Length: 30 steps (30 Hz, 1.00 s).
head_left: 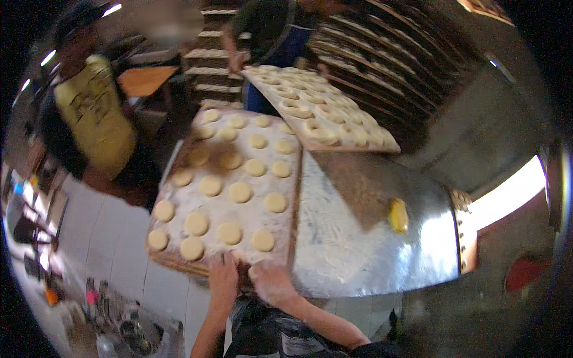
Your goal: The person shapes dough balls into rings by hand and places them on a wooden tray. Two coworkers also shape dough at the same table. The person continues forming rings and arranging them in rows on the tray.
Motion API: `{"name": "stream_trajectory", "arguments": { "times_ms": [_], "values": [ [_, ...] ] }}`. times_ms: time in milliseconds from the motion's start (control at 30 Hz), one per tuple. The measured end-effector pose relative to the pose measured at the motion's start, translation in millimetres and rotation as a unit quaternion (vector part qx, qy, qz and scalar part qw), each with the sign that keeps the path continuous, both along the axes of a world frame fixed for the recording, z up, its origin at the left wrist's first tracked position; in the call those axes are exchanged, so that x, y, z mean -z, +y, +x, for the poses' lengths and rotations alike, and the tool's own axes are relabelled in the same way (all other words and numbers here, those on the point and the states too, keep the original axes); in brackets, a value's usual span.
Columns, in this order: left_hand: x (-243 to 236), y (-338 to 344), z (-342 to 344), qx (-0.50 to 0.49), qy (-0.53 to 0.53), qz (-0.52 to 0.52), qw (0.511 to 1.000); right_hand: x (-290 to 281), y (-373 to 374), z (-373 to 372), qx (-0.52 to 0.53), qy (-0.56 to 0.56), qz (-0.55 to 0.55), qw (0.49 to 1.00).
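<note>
A stack of floured wooden boards (286,221), topped with several pale dough discs (240,192), rests at the left of the metal table. At its near edge, my left hand (222,274) has its fingers closed over the top board beside a disc. My right hand (271,283) is closed against the same edge, just right of the left; what it holds is hidden. Beyond, another board (387,147) of dough rings (313,128) is tilted in the hands of a worker (268,42) in a blue apron.
A person in a yellow top (95,119) stands at the left. The metal table (328,250) extends right, bearing a small yellow item (398,216). Wooden racks (370,65) line the back. Pots and utensils (134,331) sit at lower left. A red object (522,271) is at right.
</note>
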<state>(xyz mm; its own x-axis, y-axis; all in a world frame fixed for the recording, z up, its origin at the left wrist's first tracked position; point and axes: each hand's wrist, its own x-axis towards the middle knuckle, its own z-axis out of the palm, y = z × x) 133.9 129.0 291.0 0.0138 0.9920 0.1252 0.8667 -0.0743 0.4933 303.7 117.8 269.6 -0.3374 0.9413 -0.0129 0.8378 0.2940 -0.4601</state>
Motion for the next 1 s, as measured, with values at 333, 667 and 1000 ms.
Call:
{"name": "stream_trajectory", "arguments": {
  "times_ms": [333,667,1000],
  "values": [
    [-27,69,135,0.286,-0.264,-0.104,0.915,-8,32,217,0.291,0.182,-0.083,0.936],
    [-13,72,272,0.179,-0.062,-0.129,0.973,26,78,305,0.15,-0.006,-0.01,0.989],
    [-54,50,319,0.097,-0.371,-0.253,0.888,-39,61,347,0.11,0.435,-0.169,0.878]
  ]
}}
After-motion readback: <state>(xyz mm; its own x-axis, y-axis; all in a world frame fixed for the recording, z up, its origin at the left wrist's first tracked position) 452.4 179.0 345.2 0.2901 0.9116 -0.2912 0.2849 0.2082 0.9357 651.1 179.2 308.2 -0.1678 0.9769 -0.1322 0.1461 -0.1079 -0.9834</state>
